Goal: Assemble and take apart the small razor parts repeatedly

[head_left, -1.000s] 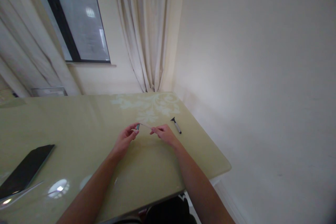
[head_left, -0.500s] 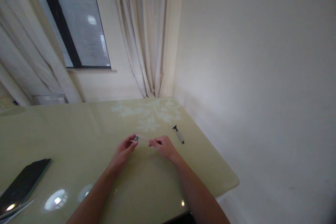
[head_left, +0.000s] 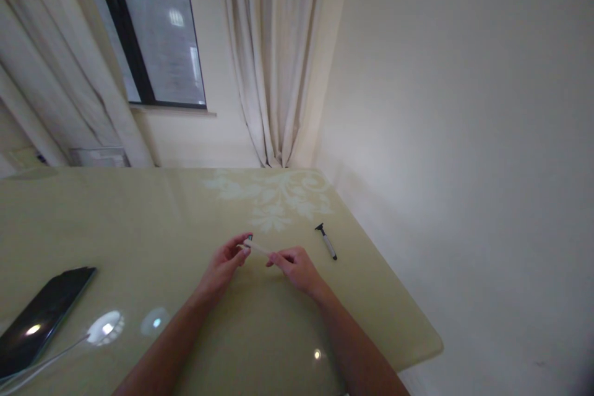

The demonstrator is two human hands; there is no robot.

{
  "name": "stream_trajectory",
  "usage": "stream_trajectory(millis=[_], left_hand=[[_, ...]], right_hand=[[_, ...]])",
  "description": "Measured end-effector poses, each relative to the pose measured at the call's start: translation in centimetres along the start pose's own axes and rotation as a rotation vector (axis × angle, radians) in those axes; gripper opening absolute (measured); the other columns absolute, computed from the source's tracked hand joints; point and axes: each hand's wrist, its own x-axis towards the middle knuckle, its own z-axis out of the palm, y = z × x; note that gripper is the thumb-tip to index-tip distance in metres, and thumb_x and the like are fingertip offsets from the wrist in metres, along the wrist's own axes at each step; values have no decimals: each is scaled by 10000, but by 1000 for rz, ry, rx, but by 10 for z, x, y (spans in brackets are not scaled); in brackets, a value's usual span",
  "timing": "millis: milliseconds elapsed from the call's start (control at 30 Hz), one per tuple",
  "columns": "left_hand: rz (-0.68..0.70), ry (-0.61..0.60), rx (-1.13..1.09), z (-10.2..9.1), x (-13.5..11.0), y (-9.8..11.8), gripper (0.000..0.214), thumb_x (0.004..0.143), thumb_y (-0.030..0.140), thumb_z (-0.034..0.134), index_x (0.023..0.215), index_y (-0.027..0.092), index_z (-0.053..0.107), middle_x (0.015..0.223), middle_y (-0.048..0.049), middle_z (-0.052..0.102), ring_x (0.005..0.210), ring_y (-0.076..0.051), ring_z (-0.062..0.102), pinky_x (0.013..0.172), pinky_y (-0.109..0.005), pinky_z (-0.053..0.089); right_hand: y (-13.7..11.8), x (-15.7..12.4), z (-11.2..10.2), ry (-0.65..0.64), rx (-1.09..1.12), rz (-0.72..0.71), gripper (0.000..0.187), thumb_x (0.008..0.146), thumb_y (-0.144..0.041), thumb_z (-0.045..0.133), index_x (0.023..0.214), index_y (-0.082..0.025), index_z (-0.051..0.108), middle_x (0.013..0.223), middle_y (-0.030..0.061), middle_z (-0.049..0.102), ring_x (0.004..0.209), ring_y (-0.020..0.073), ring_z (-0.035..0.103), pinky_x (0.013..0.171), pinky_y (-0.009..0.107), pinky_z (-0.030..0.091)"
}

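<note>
The fingers [head_left: 241, 253] of the left hand [head_left: 226, 265] pinch the dark-tipped far end of a thin pale stick [head_left: 260, 249] and the right hand [head_left: 296, 267] pinches its near end, so the stick slants between them just above the counter [head_left: 139, 229], with a razor [head_left: 326, 241] lying just right of the right hand.

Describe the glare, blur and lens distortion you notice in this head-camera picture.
Head view: bright glare spots sit on the glossy table, and one on the black phone. Head view: the wide lens tilts the window frame and curtain, and the right corners darken. Head view: the slim pale stick pinched between left hand and right hand looks too small and soft for detail.
</note>
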Motion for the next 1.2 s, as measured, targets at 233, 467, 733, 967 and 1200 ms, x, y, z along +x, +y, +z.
stream_trajectory(millis=[233, 467, 733, 967, 1200], left_hand=[[-25, -17, 20, -9, -2, 1, 613, 708, 550, 847, 1208, 214, 738, 950, -61, 688, 781, -185, 605, 689, -278, 457], [-7, -29, 66, -8, -2, 7, 631, 698, 577, 840, 1192, 198, 737, 925, -55, 689, 793, -193, 605, 710, -283, 457], [23, -36, 134, -1, -2, 12, 639, 704, 556, 828, 1197, 163, 723, 802, -4, 619, 679, -130, 518, 628, -236, 382], [30, -45, 155, -1, -4, 14, 604, 735, 537, 800, 1194, 155, 716, 756, 16, 587, 662, -126, 504, 613, -235, 366], [27, -57, 159, 2, -8, 12, 579, 767, 520, 775, 1220, 165, 704, 775, 9, 592, 686, -137, 528, 641, -245, 394]], right_hand=[[5, -2, 0, -9, -23, 34, 497, 918, -581, 587, 864, -166, 855, 531, -29, 367, 527, 111, 312, 538, 264, 217], [7, -2, -10, -70, 6, 44, 524, 942, -607, 576, 908, -163, 853, 519, -36, 351, 517, 111, 307, 523, 259, 219], [-1, 11, -36, -184, -156, -34, 534, 980, -606, 538, 943, -169, 842, 557, -35, 409, 534, 103, 344, 536, 249, 223], [9, 7, -40, -142, -40, 20, 585, 980, -636, 503, 975, -151, 830, 539, -57, 309, 507, 105, 269, 522, 255, 213], [9, -2, -35, -98, -33, 28, 466, 958, -564, 591, 964, -155, 812, 576, -37, 429, 542, 110, 364, 526, 241, 241]])
